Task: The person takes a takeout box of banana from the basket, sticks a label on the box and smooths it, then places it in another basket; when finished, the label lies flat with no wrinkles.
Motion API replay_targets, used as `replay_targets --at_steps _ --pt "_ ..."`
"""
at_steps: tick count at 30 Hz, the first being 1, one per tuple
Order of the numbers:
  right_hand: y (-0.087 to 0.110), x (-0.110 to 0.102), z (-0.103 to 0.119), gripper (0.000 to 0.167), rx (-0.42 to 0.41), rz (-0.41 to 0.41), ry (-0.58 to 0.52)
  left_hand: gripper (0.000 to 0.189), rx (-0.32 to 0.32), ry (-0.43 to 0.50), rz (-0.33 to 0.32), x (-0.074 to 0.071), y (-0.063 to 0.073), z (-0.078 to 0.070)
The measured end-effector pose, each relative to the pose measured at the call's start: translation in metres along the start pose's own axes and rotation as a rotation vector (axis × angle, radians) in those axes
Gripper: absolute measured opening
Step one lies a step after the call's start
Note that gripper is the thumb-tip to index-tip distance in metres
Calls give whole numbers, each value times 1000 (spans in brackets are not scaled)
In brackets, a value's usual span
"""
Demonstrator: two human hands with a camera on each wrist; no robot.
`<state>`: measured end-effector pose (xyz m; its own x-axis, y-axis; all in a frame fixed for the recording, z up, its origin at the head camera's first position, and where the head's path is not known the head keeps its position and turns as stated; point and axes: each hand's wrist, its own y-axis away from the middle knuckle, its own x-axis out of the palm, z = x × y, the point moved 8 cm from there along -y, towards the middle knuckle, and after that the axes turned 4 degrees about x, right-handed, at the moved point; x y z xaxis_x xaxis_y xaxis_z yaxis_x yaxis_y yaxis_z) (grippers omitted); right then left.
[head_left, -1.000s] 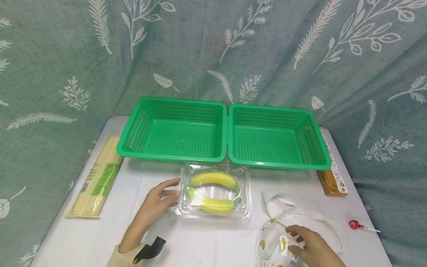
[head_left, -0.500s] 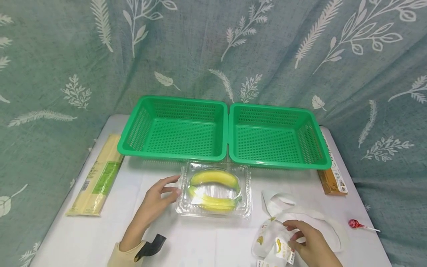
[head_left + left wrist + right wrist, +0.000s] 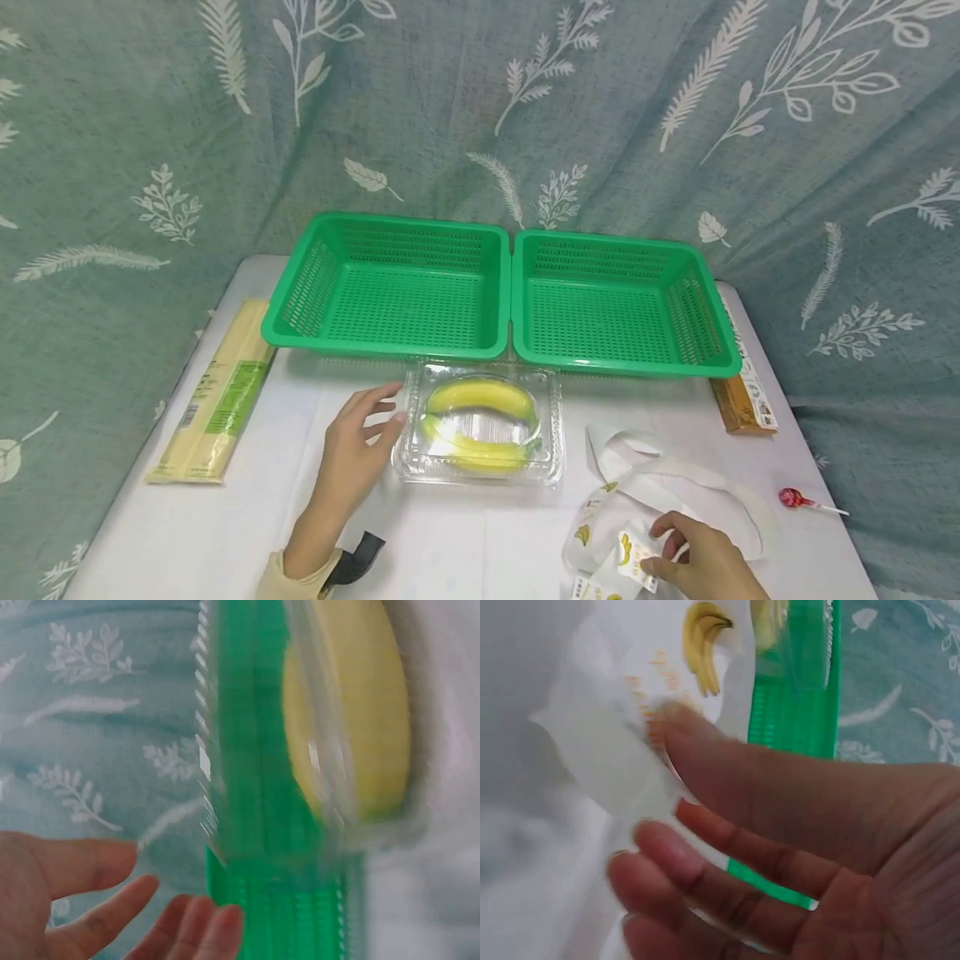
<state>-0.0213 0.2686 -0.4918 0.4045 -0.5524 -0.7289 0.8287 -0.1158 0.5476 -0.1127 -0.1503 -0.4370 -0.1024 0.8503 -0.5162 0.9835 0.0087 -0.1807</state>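
Note:
A clear plastic clamshell box [image 3: 553,446] with two bananas [image 3: 480,396] inside stands at the middle of the table. My left hand [image 3: 352,458] is at the box's left edge, fingers loosely spread; whether the fingertips touch it I cannot tell. In the left wrist view these fingers [image 3: 94,866] hold nothing. Lower right, my right hand [image 3: 705,557] pinches the end of a strip of white labels [image 3: 636,557] printed with bananas. Up close in the right wrist view, the thumb lies over a banana-printed label [image 3: 712,645], and the other fingers are curled behind.
Two green baskets [image 3: 408,312] [image 3: 600,321] stand side by side behind the box. A pack of pale dried noodles [image 3: 217,400] lies at the left, a brown and white box [image 3: 742,404] at the right. A red lollipop [image 3: 791,498] lies near the right edge. The strip's backing curls over the table.
My right hand has moved slightly with the label, which now shows flatter and more fully. The left hand has stayed beside the box, its wrist shifted a little to the right.

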Motion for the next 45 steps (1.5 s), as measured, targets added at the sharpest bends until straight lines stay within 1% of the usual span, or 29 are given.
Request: replay_targets --at_steps 1,3,4,6,8,9,11,13,15,16,17,20,22,23,27,29,32,34,36,40,43,45 --pt "0 0 1 31 -13 -6 -10 40 20 9 -19 1 1 -5" --pt "1 0 4 28 -70 -21 -31 38 56 34 -35 6 5 -15" --pt "2 0 6 26 -102 -26 -39 37 70 56 -30 11 7 -20" --pt "4 0 10 22 -153 -32 -61 34 85 106 2 24 12 -30" --pt "6 0 15 19 -173 -35 -90 31 67 169 69 41 17 -37" --pt "7 -1 18 18 -191 -46 -99 31 58 208 118 52 20 -41" --pt "8 -5 25 16 -191 -73 -124 29 36 263 226 74 26 -48" --pt "11 -11 36 16 -195 -127 -156 29 29 300 346 98 31 -56" --pt "16 -19 51 18 -232 -190 -188 30 38 320 446 119 35 -64" --pt "18 -23 59 20 -263 -220 -202 31 41 327 477 127 35 -68" --pt "21 -27 68 23 -317 -254 -213 31 45 337 503 134 35 -72" --pt "31 -34 92 31 -509 -334 -216 31 38 389 543 149 31 -84" --pt "37 -36 103 35 -623 -368 -211 30 30 425 569 155 28 -90" --pt "39 -37 107 35 -662 -375 -212 30 27 436 585 157 26 -92" --pt "45 -38 119 37 -764 -377 -222 32 -12 474 647 166 22 -94" --pt "47 -38 123 38 -794 -379 -224 35 -47 522 673 169 21 -92" --pt "48 -38 124 41 -812 -399 -224 42 -109 633 703 172 21 -90" --pt "49 -39 125 42 -819 -421 -228 45 -139 698 718 173 21 -90" --pt "51 -40 125 44 -835 -439 -240 48 -155 737 723 172 21 -90" --pt "54 -41 126 44 -897 -464 -273 50 -167 762 722 170 19 -90" --pt "56 -41 128 42 -933 -477 -284 51 -153 747 700 167 17 -90" --pt "57 -42 128 42 -940 -483 -280 51 -132 736 677 166 15 -90"
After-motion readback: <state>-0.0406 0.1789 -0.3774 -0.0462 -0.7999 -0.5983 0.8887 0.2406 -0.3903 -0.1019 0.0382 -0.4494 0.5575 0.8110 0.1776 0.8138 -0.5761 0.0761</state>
